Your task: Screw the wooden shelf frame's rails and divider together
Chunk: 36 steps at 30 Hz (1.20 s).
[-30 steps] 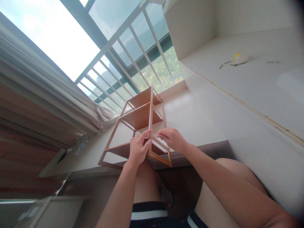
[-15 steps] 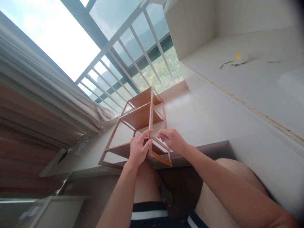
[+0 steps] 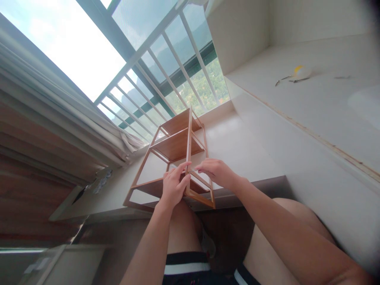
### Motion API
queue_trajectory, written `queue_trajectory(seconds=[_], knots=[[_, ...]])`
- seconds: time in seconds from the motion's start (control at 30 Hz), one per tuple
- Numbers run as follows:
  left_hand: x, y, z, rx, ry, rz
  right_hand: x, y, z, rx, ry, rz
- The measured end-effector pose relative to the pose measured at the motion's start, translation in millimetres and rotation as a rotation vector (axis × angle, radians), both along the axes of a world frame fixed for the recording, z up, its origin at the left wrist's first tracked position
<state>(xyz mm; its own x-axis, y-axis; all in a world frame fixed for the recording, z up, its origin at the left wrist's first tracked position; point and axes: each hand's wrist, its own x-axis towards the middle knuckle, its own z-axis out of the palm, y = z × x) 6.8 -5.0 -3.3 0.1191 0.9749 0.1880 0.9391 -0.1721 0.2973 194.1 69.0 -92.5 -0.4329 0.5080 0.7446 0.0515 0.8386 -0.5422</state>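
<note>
A small wooden shelf rack (image 3: 171, 145) with three tiers stands tilted in view in front of my legs. My left hand (image 3: 173, 185) grips its near upright post at the lowest tier, thumb and forefinger on either side of one spot. From the right, my right hand (image 3: 218, 174) pinches a thin metal tool that looks like a hex key (image 3: 193, 171). Its tip meets the post between my left thumb and forefinger. The joint or screw there is too small to make out.
On the white ledge (image 3: 326, 95) to the right lie a white and yellow round object (image 3: 302, 71) and several small metal pieces (image 3: 299, 80). Behind the rack is a window with a white railing (image 3: 173, 51). A curtain (image 3: 65, 107) hangs at left.
My right hand has turned slightly, its knuckles higher and the fingers more stretched along the tool. The left hand and the rack stay in place.
</note>
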Motion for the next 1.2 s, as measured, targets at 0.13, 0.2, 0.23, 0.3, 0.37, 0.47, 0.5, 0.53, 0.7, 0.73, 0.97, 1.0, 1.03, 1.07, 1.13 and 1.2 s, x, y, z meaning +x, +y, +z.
queue_trajectory(seconds=[0.13,0.2,0.23,0.3,0.37,0.47,0.5,0.53,0.7,0.73,0.97,1.0,1.03,1.07,1.13,1.2], knots=[[0,0,-0.5,0.003,-0.003,-0.004,1,-1,0.9,0.049,-0.009,-0.073],[0,1,-0.6,0.002,-0.002,-0.004,2,-2,0.7,0.079,-0.024,-0.088],[0,1,-0.6,0.001,0.0,-0.003,2,-2,0.5,0.093,-0.032,-0.086],[0,1,-0.7,-0.001,0.007,-0.002,2,-2,0.1,0.113,-0.032,-0.08],[-1,1,-0.6,0.0,0.011,-0.004,2,-3,0.3,0.116,-0.02,-0.096],[-1,0,-0.3,-0.001,0.008,-0.003,2,-5,1.7,0.099,-0.005,-0.14],[-1,0,-0.2,-0.001,0.006,0.0,1,-6,2.1,0.09,-0.001,-0.149],[0,0,0.0,-0.002,0.006,0.002,1,-6,2.4,0.083,0.002,-0.155],[0,0,0.3,-0.004,0.003,0.003,2,-3,0.0,0.074,-0.013,-0.162],[0,0,0.2,-0.003,0.002,0.002,2,-2,-0.9,0.082,-0.024,-0.156],[0,0,-0.8,0.0,0.006,0.002,-5,0,-7.6,0.105,0.004,-0.041],[0,0,-0.7,-0.001,0.008,0.004,-8,0,-9.3,0.085,0.021,-0.034],[0,0,-0.5,-0.002,0.011,0.006,-10,0,-11.2,0.062,0.033,-0.038],[0,0,-0.2,-0.003,0.014,0.008,-12,1,-13.2,0.035,0.038,-0.052],[1,0,0.5,-0.005,0.017,0.011,-14,4,-16.7,-0.022,0.039,-0.088],[2,0,1.2,-0.01,0.019,0.012,-14,6,-18.1,-0.085,0.065,-0.112]])
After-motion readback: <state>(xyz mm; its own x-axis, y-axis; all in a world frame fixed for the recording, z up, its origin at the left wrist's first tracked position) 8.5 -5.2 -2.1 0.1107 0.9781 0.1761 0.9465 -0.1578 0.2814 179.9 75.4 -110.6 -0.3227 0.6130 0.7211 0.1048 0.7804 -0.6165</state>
